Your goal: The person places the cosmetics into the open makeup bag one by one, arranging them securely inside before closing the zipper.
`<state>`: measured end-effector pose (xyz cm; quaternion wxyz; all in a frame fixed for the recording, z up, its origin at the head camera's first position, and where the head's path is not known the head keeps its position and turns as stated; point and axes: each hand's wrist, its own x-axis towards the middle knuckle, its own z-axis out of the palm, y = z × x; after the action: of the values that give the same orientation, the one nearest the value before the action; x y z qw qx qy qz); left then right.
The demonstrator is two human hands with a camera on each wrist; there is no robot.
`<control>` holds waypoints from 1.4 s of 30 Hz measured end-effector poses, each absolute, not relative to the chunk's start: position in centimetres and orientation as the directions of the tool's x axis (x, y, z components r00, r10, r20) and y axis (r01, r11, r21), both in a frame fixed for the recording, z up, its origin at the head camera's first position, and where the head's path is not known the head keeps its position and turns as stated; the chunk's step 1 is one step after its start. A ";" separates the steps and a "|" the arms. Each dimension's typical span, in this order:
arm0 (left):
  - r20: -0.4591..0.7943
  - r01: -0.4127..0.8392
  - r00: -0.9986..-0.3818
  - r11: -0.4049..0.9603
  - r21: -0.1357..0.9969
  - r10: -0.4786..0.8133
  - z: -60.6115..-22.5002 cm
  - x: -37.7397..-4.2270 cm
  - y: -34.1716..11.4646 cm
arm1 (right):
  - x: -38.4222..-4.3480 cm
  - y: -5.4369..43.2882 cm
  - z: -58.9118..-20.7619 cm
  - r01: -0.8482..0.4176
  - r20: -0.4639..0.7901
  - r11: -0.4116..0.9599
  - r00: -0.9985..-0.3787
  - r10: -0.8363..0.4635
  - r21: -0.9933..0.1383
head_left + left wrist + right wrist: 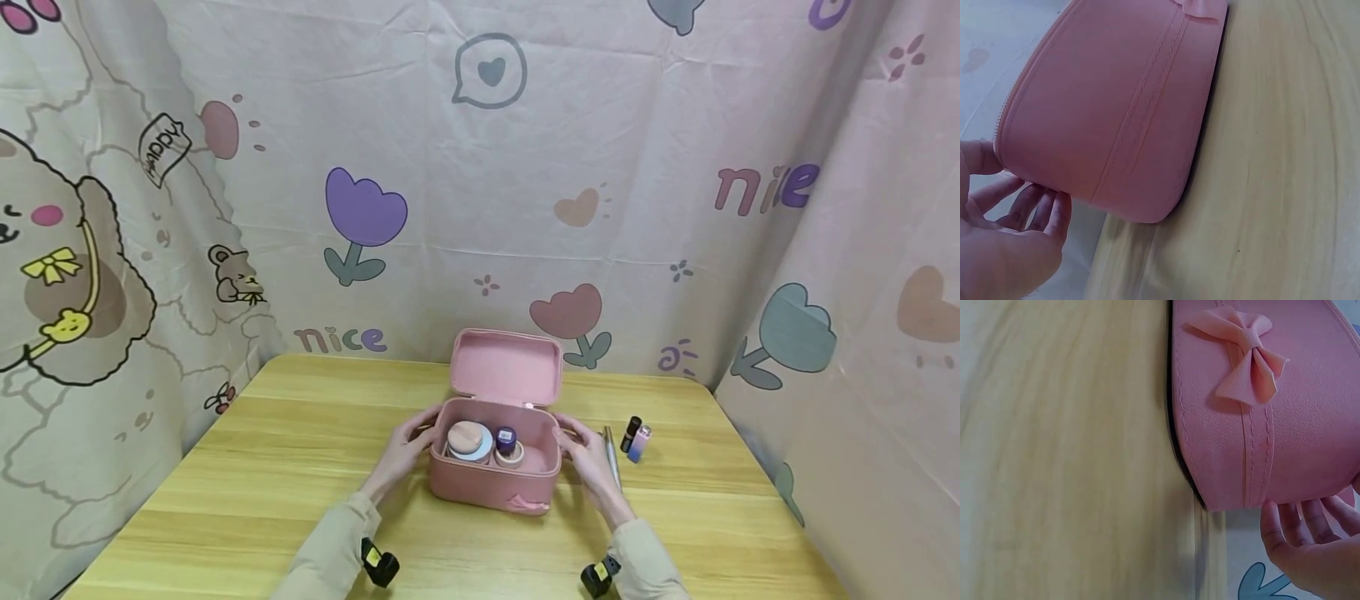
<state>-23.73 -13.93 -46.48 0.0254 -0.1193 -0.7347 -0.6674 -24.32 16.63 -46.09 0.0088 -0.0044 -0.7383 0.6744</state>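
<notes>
A pink makeup case (pixel 483 487) stands on the table with its lid (pixel 506 367) raised and tipped back. My left hand (pixel 408 450) grips its left side, the thumb by the zipped rim and the fingers against the wall. On the opposite side my right hand (pixel 587 458) holds the case in the same way. Inside, a beige powder puff (pixel 465 437) lies on a round white container (pixel 472 456). Beside it are a small purple-capped item (pixel 506 438) and a round beige item (pixel 510 456). A pink bow (pixel 1250 353) decorates the front.
Right of the case lie a slim silver tube (pixel 611 454), a black tube (pixel 631 433) and a pink-and-blue tube (pixel 640 443). The wooden table (pixel 262 483) runs back to a printed curtain (pixel 480 192), which also hangs at both sides.
</notes>
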 end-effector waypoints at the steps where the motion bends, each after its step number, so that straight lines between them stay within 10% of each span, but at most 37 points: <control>1: 0.196 0.208 -0.970 0.073 0.975 0.141 -46.5 -23.7 -13.9 | -24.4 16.6 -46.1 -0.004 0.006 0.089 -1.000 0.016 -0.996; 42: 0.145 0.153 -0.987 0.133 0.979 0.064 -45.2 -26.8 -12.3 | -22.4 16.3 -45.9 -0.166 0.179 0.239 -0.983 0.032 -0.957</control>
<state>-26.82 -12.34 -45.20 0.0341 -0.0719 -0.7519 -0.6545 -22.36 16.30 -45.90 0.0804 0.0430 -0.7829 0.6154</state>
